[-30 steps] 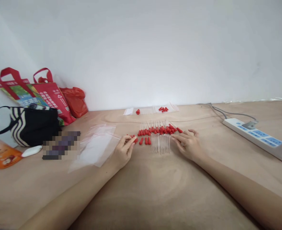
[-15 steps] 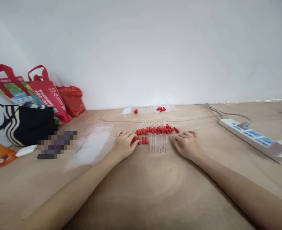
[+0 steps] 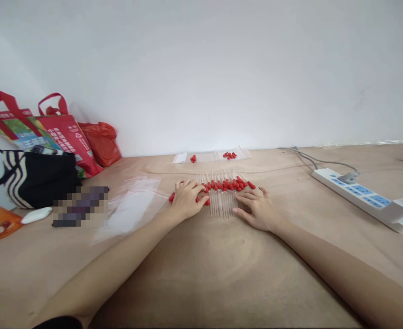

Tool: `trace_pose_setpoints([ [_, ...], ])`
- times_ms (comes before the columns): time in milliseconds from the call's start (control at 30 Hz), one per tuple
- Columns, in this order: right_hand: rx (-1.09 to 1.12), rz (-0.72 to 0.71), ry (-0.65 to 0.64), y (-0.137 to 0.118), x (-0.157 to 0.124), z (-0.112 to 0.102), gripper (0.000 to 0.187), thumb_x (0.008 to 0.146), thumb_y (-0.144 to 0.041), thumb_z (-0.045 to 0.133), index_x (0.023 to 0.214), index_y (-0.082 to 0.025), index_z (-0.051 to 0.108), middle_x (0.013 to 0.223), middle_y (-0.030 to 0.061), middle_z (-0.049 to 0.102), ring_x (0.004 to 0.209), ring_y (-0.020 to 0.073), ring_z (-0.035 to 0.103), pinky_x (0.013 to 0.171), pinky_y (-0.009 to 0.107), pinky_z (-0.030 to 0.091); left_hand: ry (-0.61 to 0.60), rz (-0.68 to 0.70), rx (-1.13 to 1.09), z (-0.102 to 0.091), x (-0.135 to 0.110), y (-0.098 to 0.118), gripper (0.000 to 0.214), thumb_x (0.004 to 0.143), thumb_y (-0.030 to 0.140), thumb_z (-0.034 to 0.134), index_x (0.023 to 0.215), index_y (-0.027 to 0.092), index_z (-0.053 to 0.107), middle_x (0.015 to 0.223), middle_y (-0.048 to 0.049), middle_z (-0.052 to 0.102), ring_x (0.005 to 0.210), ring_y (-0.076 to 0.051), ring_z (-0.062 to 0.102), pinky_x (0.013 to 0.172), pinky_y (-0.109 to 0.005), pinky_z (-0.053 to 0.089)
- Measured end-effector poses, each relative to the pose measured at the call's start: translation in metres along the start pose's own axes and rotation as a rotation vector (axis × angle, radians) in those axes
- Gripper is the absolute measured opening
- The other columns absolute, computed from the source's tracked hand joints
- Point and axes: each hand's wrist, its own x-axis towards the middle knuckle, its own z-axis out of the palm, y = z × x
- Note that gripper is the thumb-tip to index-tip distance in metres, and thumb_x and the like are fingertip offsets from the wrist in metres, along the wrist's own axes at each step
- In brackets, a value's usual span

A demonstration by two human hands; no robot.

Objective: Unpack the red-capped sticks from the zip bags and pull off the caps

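Apparently part-done. Nearest the front edge of the desk, a row of clear tubes lay side by side, no red on them, so seemingly left to do. Right hand at the row's right end was open, fingers spread, thumb and fingertips touching or nearly touching the tubes. Left hand arched palm-down over loose red bulbs, some showing on either side; couldn't tell if it gripped any. Just beyond sat a red-ended row, thin stems pointing to the far edge; these looked fitted, count unclear. By the far edge, more red bulbs lay on clear bags, probably spares. Versus half a second earlier: right hand had shifted left and spread; left hand had moved slightly rightward, exposing red on its outer side.
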Motion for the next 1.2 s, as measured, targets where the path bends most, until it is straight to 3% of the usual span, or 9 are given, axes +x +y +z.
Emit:
trace_pose_setpoints([
  [200, 0.027, -0.054, -0.056, 0.005, -0.003, -0.006, 0.064, 0.069, -0.066, 0.042, 0.117, -0.023, 0.050, 0.114, 0.0089, 0.056, 0.108, 0.0261, 0.046, 0.096, 0.055, 0.016, -0.111, -0.016, -0.005, 0.016, 0.037, 0.012, 0.018, 0.073, 0.036, 0.056, 0.083, 0.022, 0.059, 0.089, -0.0031, 0.062, 0.093, -0.024, 0.050, 0.083, -0.044, 0.027],
  [400, 0.055, -0.082, -0.058, 0.007, -0.002, -0.005, 0.055, 0.075, -0.058, 0.043, 0.116, -0.022, 0.050, 0.113, 0.0100, 0.056, 0.107, 0.0247, 0.047, 0.094, 0.054, 0.020, -0.154, -0.050, -0.011, 0.026, 0.057, 0.022, 0.016, 0.069, 0.035, 0.059, 0.074, 0.020, 0.059, 0.083, -0.0042, 0.062, 0.089, -0.026, 0.051, 0.081, -0.046, 0.029],
  [567, 0.055, -0.084, -0.065, 0.009, -0.002, -0.004, 0.048, 0.078, -0.048, 0.043, 0.117, -0.021, 0.050, 0.114, 0.0102, 0.056, 0.109, 0.0245, 0.045, 0.094, 0.054, 0.020, -0.115, -0.096, -0.031, 0.033, 0.061, 0.023, 0.011, 0.068, 0.029, 0.058, 0.064, 0.018, 0.058, 0.075, -0.0047, 0.063, 0.086, -0.026, 0.054, 0.083, -0.046, 0.029],
  [733, 0.061, -0.086, -0.048, 0.009, -0.003, -0.005, 0.048, 0.077, -0.050, 0.043, 0.114, -0.021, 0.051, 0.112, 0.0102, 0.057, 0.107, 0.0244, 0.046, 0.095, 0.053, 0.018, -0.044, -0.157, -0.042, 0.038, 0.061, 0.023, 0.006, 0.070, 0.022, 0.053, 0.073, 0.018, 0.056, 0.075, -0.0033, 0.064, 0.081, -0.023, 0.057, 0.085, -0.046, 0.027],
  [867, 0.071, -0.038, 0.028, 0.011, -0.003, -0.005, 0.047, 0.078, -0.052, 0.042, 0.112, -0.021, 0.052, 0.108, 0.0098, 0.058, 0.104, 0.0238, 0.048, 0.094, 0.051, 0.020, 0.166, -0.272, -0.124, 0.028, 0.047, 0.020, 0.010, 0.070, 0.022, 0.053, 0.080, 0.018, 0.053, 0.075, -0.0008, 0.065, 0.080, -0.020, 0.058, 0.087, -0.044, 0.026],
  [933, 0.075, 0.001, 0.121, 0.012, -0.002, -0.003, 0.047, 0.079, -0.049, 0.042, 0.116, -0.021, 0.048, 0.111, 0.0106, 0.056, 0.105, 0.0235, 0.048, 0.093, 0.048, 0.024, 0.255, -0.259, -0.180, 0.020, 0.030, 0.015, 0.012, 0.071, 0.022, 0.054, 0.082, 0.019, 0.051, 0.077, 0.0007, 0.065, 0.079, -0.018, 0.058, 0.087, -0.042, 0.027],
  [1067, 0.058, -0.007, 0.309, 0.010, -0.001, 0.001, 0.058, 0.078, -0.047, 0.045, 0.128, -0.019, 0.035, 0.122, 0.0143, 0.046, 0.112, 0.0240, 0.042, 0.092, 0.042, 0.029, 0.252, -0.070, -0.225, 0.003, -0.015, 0.005, 0.007, 0.075, 0.025, 0.052, 0.080, 0.020, 0.052, 0.077, 0.0019, 0.064, 0.073, -0.015, 0.058, 0.089, -0.039, 0.027],
  [1200, -0.002, -0.135, 0.298, -0.002, 0.000, 0.002, 0.054, 0.078, -0.047, 0.047, 0.125, -0.023, 0.040, 0.125, 0.0117, 0.044, 0.114, 0.0242, 0.040, 0.096, 0.044, 0.024, 0.219, 0.105, -0.229, -0.002, -0.042, 0.003, 0.005, 0.077, 0.025, 0.051, 0.077, 0.021, 0.055, 0.074, 0.0020, 0.065, 0.074, -0.014, 0.058, 0.088, -0.038, 0.028],
])
